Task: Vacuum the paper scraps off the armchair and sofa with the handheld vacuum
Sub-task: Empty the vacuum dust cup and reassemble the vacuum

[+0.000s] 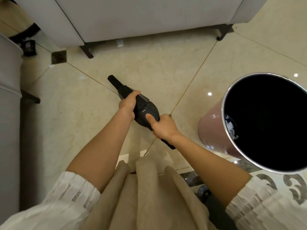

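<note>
Nearest the camera are white gathered sleeves (69,193) and a beige garment (141,196) hanging down between the two forearms. Beyond them, both hands hold a black handheld vacuum (144,110) above the tiled floor (79,113).

The right hand (163,127) grips the vacuum's rear handle: its fingers are curled under and round the handle, and the thumb lies flat along the top of the rounded body. A short length of the handle sticks out behind the wrist. The left hand (128,104) is wrapped round the middle of the vacuum, fingers curled over the far side, just ahead of the right thumb. Past the left fingers, the narrow nozzle (114,83) points up and to the left, away from the person, over the cream tiles.

To the right of the right fingers, near but apart from them, stands a round bin (214,130) with a pinkish wall and a shiny metal rim; its inside is dark, with something pale showing at the left inner edge.

Farther off, beyond the nozzle tip, is a light grey sofa (132,19) on dark legs. Along the left edge, well to the left of the left fingers, runs the grey side of another upholstered seat (8,97). No paper scraps can be made out on either.
</note>
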A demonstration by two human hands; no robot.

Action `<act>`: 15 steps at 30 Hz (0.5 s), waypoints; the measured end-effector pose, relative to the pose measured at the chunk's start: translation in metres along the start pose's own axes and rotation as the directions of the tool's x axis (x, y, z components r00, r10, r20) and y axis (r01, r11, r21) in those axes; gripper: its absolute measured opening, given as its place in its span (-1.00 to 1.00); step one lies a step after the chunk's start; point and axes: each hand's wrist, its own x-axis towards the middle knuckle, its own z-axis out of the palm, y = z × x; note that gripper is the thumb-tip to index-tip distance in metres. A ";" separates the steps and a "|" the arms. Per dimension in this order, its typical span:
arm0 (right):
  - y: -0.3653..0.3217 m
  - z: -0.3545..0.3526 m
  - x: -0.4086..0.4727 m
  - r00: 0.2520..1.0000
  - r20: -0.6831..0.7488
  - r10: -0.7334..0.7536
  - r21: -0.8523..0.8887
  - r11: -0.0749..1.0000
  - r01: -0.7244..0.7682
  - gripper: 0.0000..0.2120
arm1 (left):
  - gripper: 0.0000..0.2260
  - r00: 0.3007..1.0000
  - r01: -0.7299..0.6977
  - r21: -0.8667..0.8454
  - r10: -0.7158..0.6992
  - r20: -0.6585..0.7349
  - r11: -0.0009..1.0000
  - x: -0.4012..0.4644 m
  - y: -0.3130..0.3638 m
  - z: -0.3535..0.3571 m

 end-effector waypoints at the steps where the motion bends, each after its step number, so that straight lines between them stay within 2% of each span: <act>1: 0.003 0.001 0.000 1.000 -0.006 -0.027 -0.059 0.998 0.027 -0.54 | -0.49 0.999 -0.029 -0.016 0.028 -0.030 0.999 0.002 0.006 -0.003; 3: 0.013 0.000 0.001 0.999 0.041 -0.014 -0.115 0.993 0.019 -0.52 | -0.50 0.997 -0.061 -0.001 0.061 -0.042 0.998 0.005 0.019 -0.010; 5: 0.022 -0.002 0.005 0.998 0.051 0.040 -0.108 0.994 -0.034 -0.51 | -0.51 0.998 -0.029 0.030 0.028 0.057 0.999 0.001 0.029 -0.011; 9: 0.036 0.001 0.020 0.999 -0.042 0.005 -0.320 0.947 -0.018 -0.48 | -0.56 0.979 0.005 0.083 -0.022 0.204 0.997 -0.009 0.028 -0.010; 12: 0.032 0.003 0.028 0.998 -0.049 -0.029 -0.386 0.923 0.008 -0.49 | -0.70 0.949 0.063 -0.017 -0.055 0.310 0.998 -0.017 0.024 -0.014; 15: 0.021 0.003 0.029 0.999 -0.035 -0.002 -0.385 0.923 -0.012 -0.51 | -0.72 0.916 0.111 -0.099 -0.064 0.395 0.989 -0.029 0.023 -0.020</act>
